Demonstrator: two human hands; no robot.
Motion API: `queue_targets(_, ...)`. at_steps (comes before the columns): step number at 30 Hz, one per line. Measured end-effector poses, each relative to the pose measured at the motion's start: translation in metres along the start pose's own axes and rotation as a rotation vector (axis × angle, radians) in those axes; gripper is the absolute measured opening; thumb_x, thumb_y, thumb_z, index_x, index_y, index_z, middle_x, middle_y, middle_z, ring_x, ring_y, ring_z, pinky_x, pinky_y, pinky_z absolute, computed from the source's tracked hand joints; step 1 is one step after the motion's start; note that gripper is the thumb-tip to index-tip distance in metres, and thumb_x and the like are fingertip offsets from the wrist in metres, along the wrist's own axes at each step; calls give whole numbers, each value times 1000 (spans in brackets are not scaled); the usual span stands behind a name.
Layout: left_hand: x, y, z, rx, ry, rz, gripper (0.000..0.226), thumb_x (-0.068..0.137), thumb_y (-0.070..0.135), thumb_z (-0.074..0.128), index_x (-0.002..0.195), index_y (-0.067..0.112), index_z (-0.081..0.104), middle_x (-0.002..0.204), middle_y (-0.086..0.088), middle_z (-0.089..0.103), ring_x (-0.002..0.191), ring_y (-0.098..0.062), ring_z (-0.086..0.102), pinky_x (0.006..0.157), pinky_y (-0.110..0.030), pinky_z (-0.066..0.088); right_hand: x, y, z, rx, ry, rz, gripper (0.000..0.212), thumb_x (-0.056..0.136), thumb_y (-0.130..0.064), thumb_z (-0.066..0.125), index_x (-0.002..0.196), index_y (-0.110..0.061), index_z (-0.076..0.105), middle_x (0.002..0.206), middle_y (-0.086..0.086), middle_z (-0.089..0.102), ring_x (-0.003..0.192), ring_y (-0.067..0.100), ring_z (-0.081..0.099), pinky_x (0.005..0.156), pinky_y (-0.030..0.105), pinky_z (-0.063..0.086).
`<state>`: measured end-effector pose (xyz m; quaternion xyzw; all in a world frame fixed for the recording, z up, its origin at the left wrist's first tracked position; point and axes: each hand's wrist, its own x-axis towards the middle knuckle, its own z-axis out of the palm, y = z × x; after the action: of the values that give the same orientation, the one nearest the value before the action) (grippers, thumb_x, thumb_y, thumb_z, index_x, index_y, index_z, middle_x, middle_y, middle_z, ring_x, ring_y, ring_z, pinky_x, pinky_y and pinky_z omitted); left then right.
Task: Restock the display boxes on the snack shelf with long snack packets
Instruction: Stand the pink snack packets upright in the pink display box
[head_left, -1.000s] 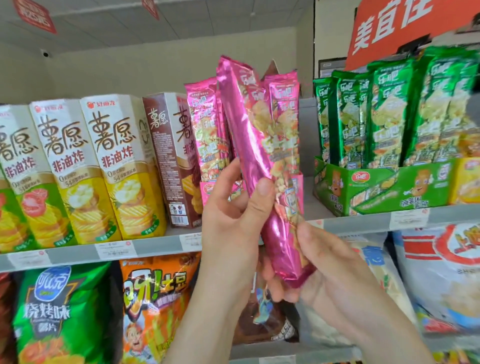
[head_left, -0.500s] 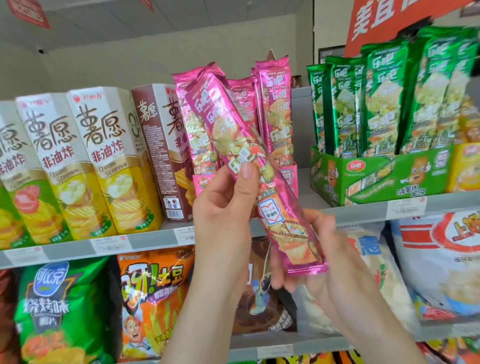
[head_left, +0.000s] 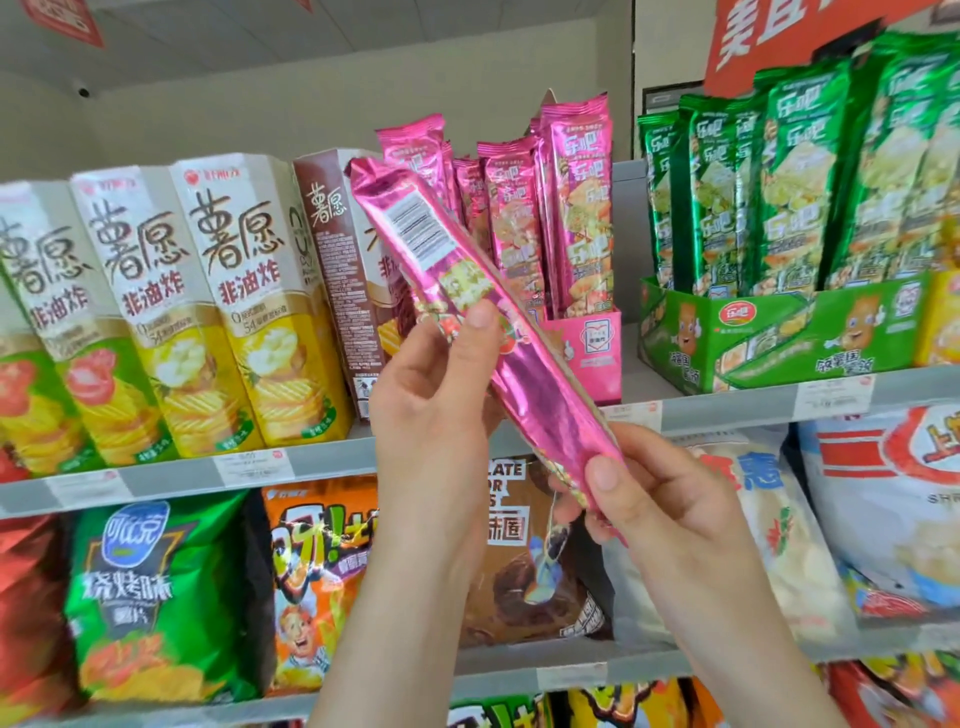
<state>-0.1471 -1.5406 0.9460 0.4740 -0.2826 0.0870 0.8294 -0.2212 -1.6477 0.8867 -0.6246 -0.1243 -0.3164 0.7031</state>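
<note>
You hold one pink packet (head_left: 535, 384) in both hands, out in front of the shelf (head_left: 727, 413) and not yet in any box. Your left hand (head_left: 431, 395) grips it near the middle, thumb pressed on the side facing you and fingers curled behind. Your right hand (head_left: 670, 499) pinches its lower end between thumb and fingers. The packet slants, top end up and to the left, with its barcode side toward you.

Just behind it the pink box (head_left: 597, 358) already holds several upright packets (head_left: 571, 208) of the same kind. It looks only partly filled, though how much room is left is hidden. The green box (head_left: 779, 332) to the right looks packed with green packets (head_left: 800, 182).

So the restocking seems well under way. What is left for this packet, as I judge it, is to stand it upright with the printed face outward and slide it into the pink box.
</note>
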Motion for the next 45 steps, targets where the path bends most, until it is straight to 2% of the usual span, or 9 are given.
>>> queue_targets(5,-6,11,-15,-103,14,-55,28,81,39,69,93,14,71,76,0,67,68,-14,61,63,-31,54,-21,-8,10,37,-67,-26,40,64,-37,84,102,-39,76,100,-3,77,93,13,73,77,17,55)
queue_targets(12,-4,16,-13,-149,-60,-88,44,87,37,65,124,13,60,84,1,68,75,-12,63,69,-29,56,-22,-1,14,-181,239,-241,34,61,-22,82,91,-39,77,80,-12,76,72,6,73,66,12,54)
queue_targets(18,2,29,-15,175,-178,91,29,78,39,75,100,23,65,85,11,72,77,-7,69,66,-21,54,-21,11,9,-663,288,-555,40,69,-2,75,98,-26,62,97,-15,60,92,-2,60,78,7,43)
queue_targets(21,6,32,-22,108,-167,58,20,79,20,74,97,17,65,78,7,71,67,-9,66,59,-27,54,-21,3,8,-669,131,-497,35,73,-23,78,97,-32,55,104,-15,54,100,5,57,81,11,44)
queue_targets(24,10,33,-28,-25,-182,-6,21,81,11,66,103,11,64,88,-8,68,73,-18,64,65,-34,57,-22,-6,9,-301,-15,-203,39,74,-47,75,102,-37,50,113,-15,58,110,11,59,85,14,48)
queue_targets(28,12,33,-28,-197,-303,-56,31,86,2,53,117,3,53,101,-16,65,85,-26,64,71,-38,56,-18,-6,10,-177,33,-150,20,87,-29,70,98,-35,54,104,-9,71,96,11,68,76,15,52)
queue_targets(33,23,39,-28,-110,-336,-93,26,91,22,59,115,11,61,117,-18,62,97,-23,63,80,-35,55,-16,5,14,-295,245,-225,40,70,-32,73,106,-42,60,93,-22,74,82,0,71,71,7,51)
queue_targets(37,34,50,-26,182,-223,71,24,82,50,66,94,30,72,99,1,72,95,-16,69,85,-37,55,-15,12,15,-468,320,-282,56,66,-46,83,113,-61,57,94,-36,68,85,-6,69,76,9,52)
queue_targets(45,59,79,-16,372,-287,340,59,88,14,72,136,29,41,86,9,73,75,-8,69,58,-21,53,-4,8,19,-731,298,-272,52,59,-72,67,106,-65,44,99,-33,63,93,-13,58,74,2,43)
